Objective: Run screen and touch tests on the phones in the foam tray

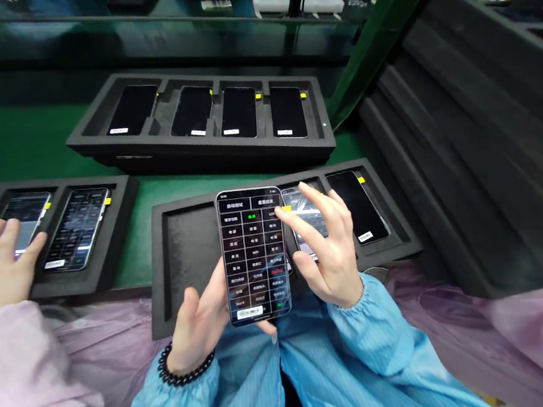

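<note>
We saw a green bench top bearing a far black foam tray with four dark-screened smartphones; a left tray and a near tray lay closer to us, side by side.

The left hand cups upward, thumb raised, while the right hand arches beside it, fingers spread.

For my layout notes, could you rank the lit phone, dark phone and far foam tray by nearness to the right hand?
Right hand:
1. Lit glass smartphone, under fingers
2. Dark smartphone, rightward
3. Black foam tray, far ahead
</note>
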The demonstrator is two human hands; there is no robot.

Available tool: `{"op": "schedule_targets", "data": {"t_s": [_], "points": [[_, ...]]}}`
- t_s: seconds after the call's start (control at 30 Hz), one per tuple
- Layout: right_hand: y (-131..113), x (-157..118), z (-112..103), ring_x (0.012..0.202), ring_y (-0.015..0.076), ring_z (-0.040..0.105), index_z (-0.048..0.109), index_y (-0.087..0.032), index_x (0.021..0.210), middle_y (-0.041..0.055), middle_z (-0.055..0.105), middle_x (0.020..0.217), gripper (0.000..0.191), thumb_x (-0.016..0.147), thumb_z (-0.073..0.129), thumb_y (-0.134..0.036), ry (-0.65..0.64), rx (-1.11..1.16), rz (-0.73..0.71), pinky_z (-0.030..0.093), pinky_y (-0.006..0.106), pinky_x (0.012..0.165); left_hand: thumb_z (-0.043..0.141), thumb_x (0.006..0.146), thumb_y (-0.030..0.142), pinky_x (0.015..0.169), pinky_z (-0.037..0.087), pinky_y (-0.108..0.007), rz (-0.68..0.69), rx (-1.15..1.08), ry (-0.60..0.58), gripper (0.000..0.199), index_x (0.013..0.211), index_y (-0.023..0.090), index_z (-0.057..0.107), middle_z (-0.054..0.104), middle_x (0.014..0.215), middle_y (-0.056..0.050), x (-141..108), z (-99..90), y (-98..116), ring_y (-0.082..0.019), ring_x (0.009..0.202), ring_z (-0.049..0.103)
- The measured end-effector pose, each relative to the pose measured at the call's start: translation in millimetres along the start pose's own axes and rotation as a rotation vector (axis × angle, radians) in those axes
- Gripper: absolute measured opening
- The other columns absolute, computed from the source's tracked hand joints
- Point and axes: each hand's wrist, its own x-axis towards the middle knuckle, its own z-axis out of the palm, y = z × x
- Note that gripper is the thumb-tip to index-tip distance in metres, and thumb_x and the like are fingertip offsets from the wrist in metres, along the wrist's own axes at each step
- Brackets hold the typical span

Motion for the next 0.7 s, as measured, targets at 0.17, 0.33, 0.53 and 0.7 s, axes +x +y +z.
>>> {"op": "schedule_targets", "data": {"t_s": [0.17,0.33,0.53,0.7], "points": [[-1,-3,-5,0.134,0.0313,0.054,0.044,-0.025,0.154,0.0107,0.051,0.154,0.053,0.106,0.033,-0.046,0.120,0.075,0.009,0.035,0.054,0.121,0.029,0.086,0.084,0.106,0.050,-0.055,-0.009,-0.012,0.011,0.089,0.159,0.033,0.028,0.051,0.154,-0.007,2,4.2,5,-0.038,0.122,0.064],[-4,-2,-7,0.132,0.0308,0.056,0.059,-0.025,0.141,0.0097,0.054,0.150,0.050,0.106,0.029,-0.046,0.099,0.056,0.013,0.035,0.055,0.121,0.031,0.089,0.081,0.076,0.062,-0.043,-0.015,-0.036,0.002,0.081,0.157,0.036,0.034,0.045,0.159,-0.005,1,7.2,9,-0.033,0.109,0.070],[-8,2,-8,0.121,0.0267,0.061,0.073,-0.026,0.102,0.0058,0.064,0.137,0.047,0.106,0.029,-0.042,0.080,0.141,-0.106,0.036,0.059,0.119,0.033,0.088,0.082,0.088,0.061,-0.051,-0.036,-0.019,0.037,0.086,0.159,0.034,0.027,0.039,0.163,-0.007,1,11.3,9,-0.038,0.126,0.060],[-19,-6,-5,0.119,0.0213,0.060,0.075,-0.025,0.095,0.0042,0.070,0.130,0.049,0.106,0.031,-0.044,-0.008,0.241,-0.345,0.029,0.052,0.125,0.032,0.086,0.084,0.110,0.048,-0.059,-0.028,-0.058,0.140,0.089,0.157,0.031,0.033,0.039,0.163,-0.007,2,22.6,13,-0.040,0.144,0.043]]}}
